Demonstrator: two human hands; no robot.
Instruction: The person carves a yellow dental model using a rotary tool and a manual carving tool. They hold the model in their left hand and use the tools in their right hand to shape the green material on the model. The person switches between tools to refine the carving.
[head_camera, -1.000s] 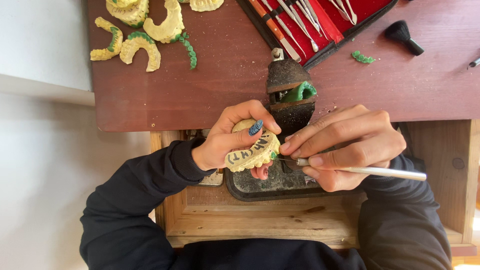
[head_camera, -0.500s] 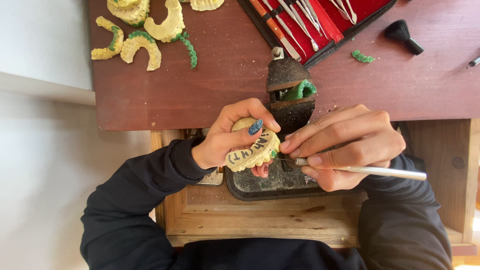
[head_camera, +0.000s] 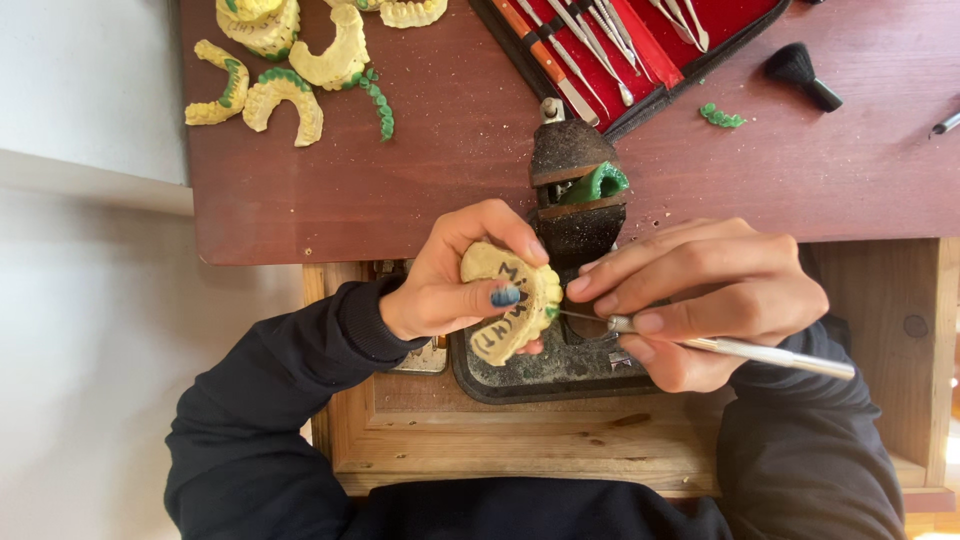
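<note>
Little has shifted since the earlier frames: both hands remain in the same place over the open drawer, and the cast has turned only slightly in the left hand's grip.

Left hand: closed around a yellow dental cast, thumb on its dark-marked underside, fingers curled over the top. The cast is held above a dark tray that sits in the wooden drawer, just below the table edge.

Right hand: closed on a thin metal tool in a pen grip. The handle runs out to the right past the palm; the fine tip points left and meets the right edge of the cast.

Beyond the hands, a dark block stands at the table's near edge, with a green wax piece lodged in it. The table is dark red-brown wood.

Farther back:
- Left: several yellow casts grouped together, some with green wax rims, and a loose green strip just beside them.
- Centre: a red-lined case holding metal instruments in a row.
- Right: a small green wax fragment, and a black brush lying well apart from the case.
</note>
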